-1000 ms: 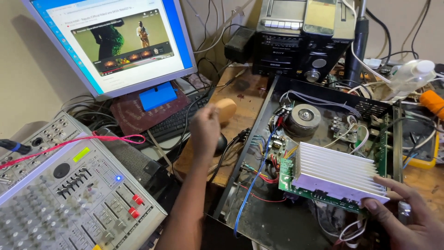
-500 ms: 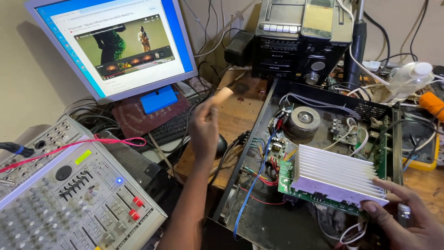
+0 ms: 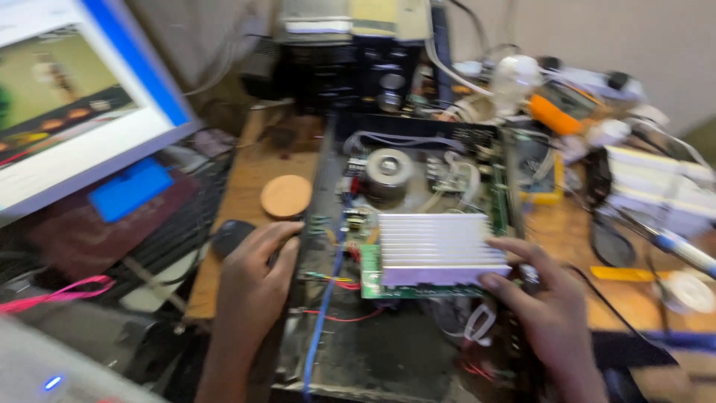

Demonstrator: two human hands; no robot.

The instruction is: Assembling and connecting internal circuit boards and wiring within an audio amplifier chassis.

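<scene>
Head view, blurred by camera motion. The finned aluminium heat sink [image 3: 441,245], mounted on a green circuit board [image 3: 418,285], lies inside the open amplifier chassis [image 3: 328,224], just in front of the round transformer [image 3: 386,173]. The right hand [image 3: 550,313] grasps the near right corner of the board, fingertips [image 3: 494,280] touching the heat sink's front edge. The left hand [image 3: 252,276] rests on the chassis's left wall, fingers loosely curled and holding nothing, well apart from the heat sink. A round wooden disc [image 3: 286,195] lies on the table [image 3: 246,186] beside the chassis. The monitor [image 3: 74,112] is cut off at left; the wiring beneath the board is too smeared to resolve.
</scene>
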